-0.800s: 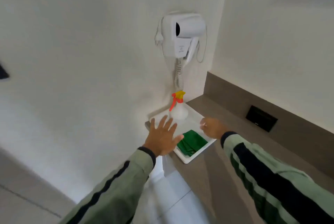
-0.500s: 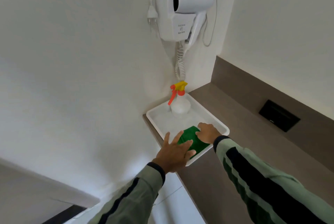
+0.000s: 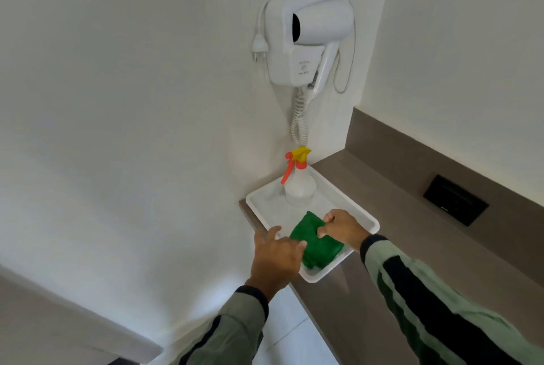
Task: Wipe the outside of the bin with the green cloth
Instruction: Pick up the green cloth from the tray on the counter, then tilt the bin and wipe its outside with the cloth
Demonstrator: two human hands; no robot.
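Note:
A folded green cloth [image 3: 315,242] lies in the near part of a white tray [image 3: 366,219] on the brown counter. My right hand [image 3: 341,227] pinches the cloth's far edge between thumb and fingers. My left hand [image 3: 278,255] hovers over the tray's left rim, fingers spread, its fingertips touching the cloth's near left side. No bin is in view.
A white spray bottle [image 3: 298,185] with a red and yellow trigger stands at the tray's far end. A wall-mounted hair dryer [image 3: 309,40] with a coiled cord hangs above it. A black socket plate [image 3: 454,199] sits in the counter's backsplash. White floor tiles lie below the counter's edge.
Both hands have come down onto the tray. My right hand has closed on the cloth's far edge and lifted it slightly; my left hand has moved in beside the cloth.

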